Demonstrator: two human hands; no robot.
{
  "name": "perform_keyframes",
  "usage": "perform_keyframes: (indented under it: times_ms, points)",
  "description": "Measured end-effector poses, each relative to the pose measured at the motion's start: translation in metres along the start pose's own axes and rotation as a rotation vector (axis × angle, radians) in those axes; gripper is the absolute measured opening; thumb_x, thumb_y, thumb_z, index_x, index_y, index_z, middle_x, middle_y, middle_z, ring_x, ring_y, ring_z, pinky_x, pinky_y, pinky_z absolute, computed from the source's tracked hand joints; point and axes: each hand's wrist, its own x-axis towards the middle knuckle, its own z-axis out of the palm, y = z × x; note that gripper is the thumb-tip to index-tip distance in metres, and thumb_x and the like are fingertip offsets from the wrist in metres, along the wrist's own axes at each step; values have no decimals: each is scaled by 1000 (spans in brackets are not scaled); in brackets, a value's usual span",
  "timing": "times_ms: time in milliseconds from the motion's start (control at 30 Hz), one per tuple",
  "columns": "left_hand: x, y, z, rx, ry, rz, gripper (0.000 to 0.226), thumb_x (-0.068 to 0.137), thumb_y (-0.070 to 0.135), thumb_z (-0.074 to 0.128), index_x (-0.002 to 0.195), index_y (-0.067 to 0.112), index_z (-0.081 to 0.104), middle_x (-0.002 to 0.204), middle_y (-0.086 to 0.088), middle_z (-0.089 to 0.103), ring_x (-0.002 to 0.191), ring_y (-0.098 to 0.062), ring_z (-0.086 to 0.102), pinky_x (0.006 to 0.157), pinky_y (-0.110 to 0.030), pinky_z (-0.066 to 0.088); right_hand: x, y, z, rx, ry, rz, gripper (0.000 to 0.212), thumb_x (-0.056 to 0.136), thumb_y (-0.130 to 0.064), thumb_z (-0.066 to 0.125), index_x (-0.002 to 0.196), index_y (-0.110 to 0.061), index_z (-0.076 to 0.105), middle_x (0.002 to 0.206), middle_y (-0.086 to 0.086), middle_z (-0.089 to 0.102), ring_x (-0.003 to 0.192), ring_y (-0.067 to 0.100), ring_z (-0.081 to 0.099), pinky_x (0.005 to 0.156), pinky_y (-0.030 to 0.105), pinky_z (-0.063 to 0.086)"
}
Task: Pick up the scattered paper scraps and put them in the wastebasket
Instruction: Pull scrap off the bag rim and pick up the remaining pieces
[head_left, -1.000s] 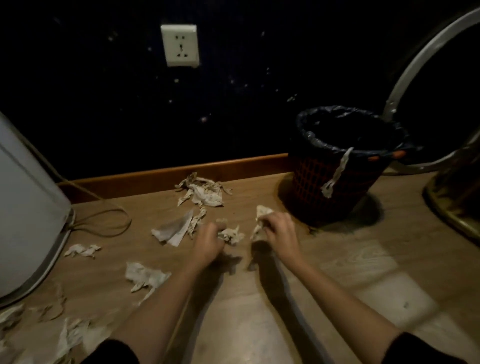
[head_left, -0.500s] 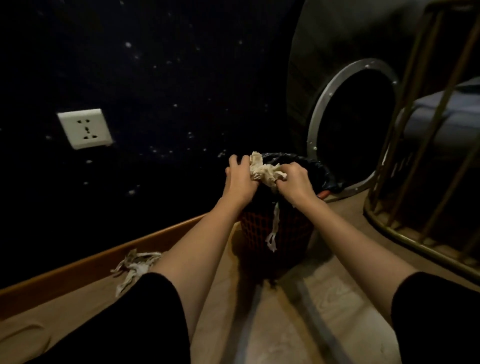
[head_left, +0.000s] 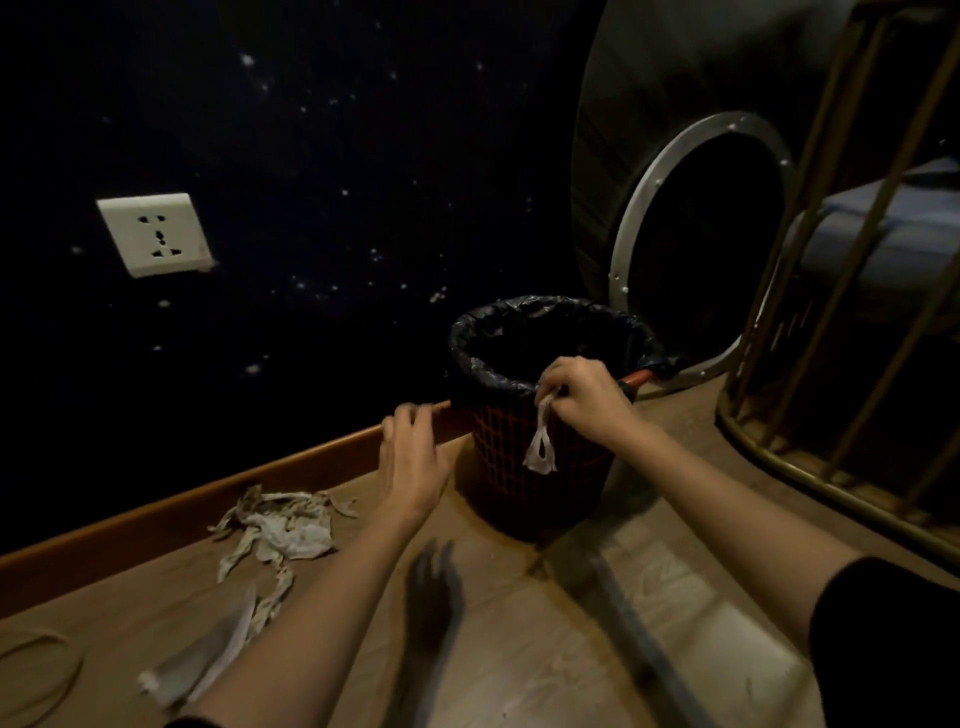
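Scraps (head_left: 280, 530) lie left of the wastebasket (head_left: 540, 441). Right hand (head_left: 582, 400) pinches a strip (head_left: 541, 447) hanging over its rim, likely to lift it inside; left hand (head_left: 410, 457) hovers open, empty.

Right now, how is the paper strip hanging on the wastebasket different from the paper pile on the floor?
The paper strip is one thin piece dangling down the wastebasket; the paper pile is several crumpled scraps spread flat on the floor.
The right hand pinches the strip's top; nothing touches the pile, and the left hand is open above the floor.
Both are pale, torn paper.

Red grid wastebasket (head_left: 511, 457), black liner (head_left: 540, 317)
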Motion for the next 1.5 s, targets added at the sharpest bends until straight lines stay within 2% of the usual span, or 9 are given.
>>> perform_keyframes:
  times_ms: [133, 233, 500, 633, 900, 1133, 1200, 1333, 1500]
  points:
    - [-55, -46, 14, 46, -179, -112, 39, 85, 2, 52, 122, 13, 52, 129, -10, 47, 123, -26, 38, 98, -33, 36, 31, -16, -24, 150, -185, 133, 8, 78, -8, 71, 82, -11, 76, 82, 2, 73, 77, 5, 64, 65, 4, 47]
    - [-88, -76, 24, 50, -254, -226, 38, 85, 4, 54, 120, 15, 54, 131, -9, 47, 125, -24, 38, 100, -31, 36, 56, -17, -27, 201, -127, 262, 11, 79, -4, 66, 84, -6, 76, 78, 13, 73, 73, 20, 67, 62, 24, 51]
    - [-128, -92, 30, 73, -389, -263, 35, 84, 8, 55, 117, 21, 55, 129, -5, 47, 124, -23, 39, 102, -31, 36, 59, 7, 12, 85, 16, 761, 27, 86, -9, 62, 109, 4, 58, 120, 26, 57, 111, 40, 54, 85, 37, 48]
    - [-126, -87, 19, 41, -393, -211, 37, 85, 7, 52, 120, 20, 52, 130, -6, 46, 124, -23, 38, 101, -32, 37, 55, -18, 10, 56, 132, 586, 33, 83, 3, 55, 116, -1, 56, 126, 24, 52, 119, 41, 47, 99, 47, 46]
    - [-132, -92, -21, 96, -274, -228, 39, 84, 0, 52, 121, 12, 52, 129, -14, 46, 123, -32, 40, 99, -39, 42, -10, -112, 78, -22, 183, -30, 24, 82, 4, 50, 104, -2, 59, 107, 19, 59, 105, 35, 50, 87, 41, 45]
    - [-206, -162, -25, 215, -382, -361, 40, 89, 15, 52, 129, 16, 46, 140, -16, 38, 129, -36, 32, 105, -44, 35, -142, -129, 245, 151, -670, 162, 24, 85, -8, 57, 107, -10, 62, 113, 15, 62, 104, 30, 59, 84, 30, 47]
    - [-221, -187, -22, 233, -339, -414, 41, 92, 17, 49, 132, 18, 42, 149, -17, 29, 134, -36, 26, 108, -45, 32, -195, -132, 271, 179, -595, 140, 13, 84, -6, 54, 91, -11, 64, 101, 9, 60, 94, 25, 58, 75, 24, 41]
    - [-208, -226, -17, 265, -318, -524, 64, 88, 16, 55, 143, 29, 25, 158, -11, 2, 144, -36, 5, 115, -51, 20, -231, -132, 298, 310, -277, 80, 24, 71, 16, 60, 72, -7, 61, 75, 8, 59, 72, 22, 53, 64, 19, 33]
    - [-155, -252, 1, 213, -336, -659, 71, 86, 35, 60, 143, 42, 17, 158, -14, -3, 142, -45, 7, 112, -61, 24, -149, -143, 337, 401, -373, 72, 19, 73, 10, 60, 74, -8, 66, 79, 11, 67, 79, 27, 60, 69, 28, 44]
